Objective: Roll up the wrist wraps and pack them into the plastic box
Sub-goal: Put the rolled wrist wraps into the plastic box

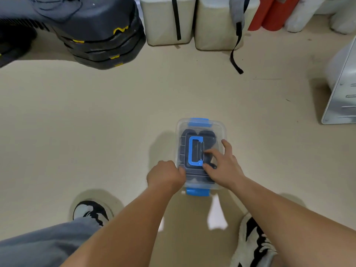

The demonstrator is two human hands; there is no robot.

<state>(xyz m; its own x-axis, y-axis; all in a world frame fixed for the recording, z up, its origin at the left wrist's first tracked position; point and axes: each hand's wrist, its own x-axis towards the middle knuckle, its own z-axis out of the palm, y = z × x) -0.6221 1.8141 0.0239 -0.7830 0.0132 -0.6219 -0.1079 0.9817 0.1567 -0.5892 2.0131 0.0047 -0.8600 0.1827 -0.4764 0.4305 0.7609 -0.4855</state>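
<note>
A clear plastic box [219, 128] with a lid, blue latches and a blue handle [192, 151] stands on the floor in front of me. Dark rolled wrist wraps [209, 139] show through the lid. My left hand [165, 175] is curled against the box's near left corner, its fingertips hidden. My right hand [223, 164] lies on the lid with fingers spread, fingertips beside the handle.
Stacked black pads [100, 41] lie at the far left. White bags with a black strap [236, 53] and red rolls [269, 14] line the back. A white metal unit [339, 89] stands at the right. My two shoes [90, 211] flank the box.
</note>
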